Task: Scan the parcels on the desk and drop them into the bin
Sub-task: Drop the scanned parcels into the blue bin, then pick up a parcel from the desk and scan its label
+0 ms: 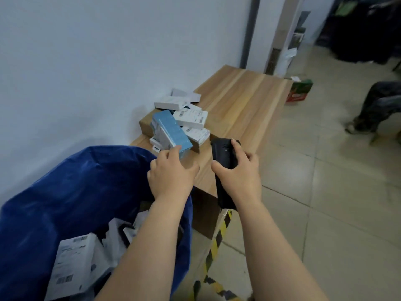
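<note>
A pile of small parcels lies on the wooden desk (243, 101) by the wall: a light blue box (170, 130) at the front, white labelled boxes (191, 117) behind it and a brown carton (147, 124) underneath. My left hand (171, 172) reaches over the bin's rim with relaxed fingers, its fingertips at the blue box's near corner. My right hand (239, 174) grips a black handheld scanner (224, 155), held just right of the pile. The blue bin (71, 187) at lower left holds several white labelled parcels (73, 263).
A white wall runs along the desk's left side. Yellow-black hazard tape (217, 242) marks the desk leg and floor. A green and red box (300, 90) sits on the tiled floor beyond the desk. A person's leg (373, 107) is at right.
</note>
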